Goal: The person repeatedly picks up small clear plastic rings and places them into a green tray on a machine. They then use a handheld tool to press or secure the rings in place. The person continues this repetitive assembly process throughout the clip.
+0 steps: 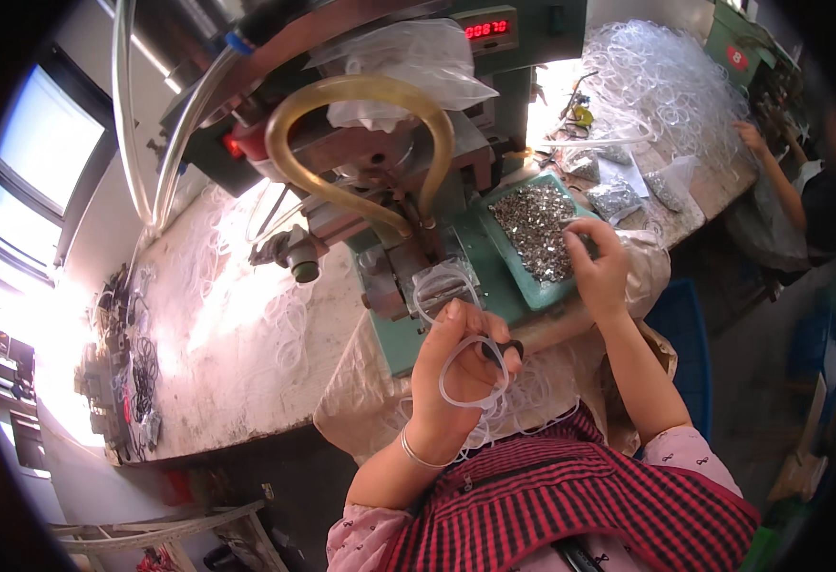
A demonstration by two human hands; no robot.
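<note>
My left hand [458, 367] is closed on a thin clear plastic loop [418, 294], whose far side reaches the work spot under the press head. A second clear loop [443, 378] hangs around the same hand, and a black band [507, 352] shows at one finger. Over the right edge of a green tray [544, 299] is my right hand [597, 265], thumb and fingertips pinched together. Whatever is between those fingertips is too small to make out. Small shiny metal pieces [532, 229] fill the tray. A bench press [370, 153] stands just beyond my left hand.
A thick yellowish hose [281, 119] arches before the press. More clear loops [508, 405] lie on my lap, with a large heap [661, 86] at the back right. Bags of metal pieces [615, 198] sit beyond the tray. Another person's arm [778, 176] shows at far right.
</note>
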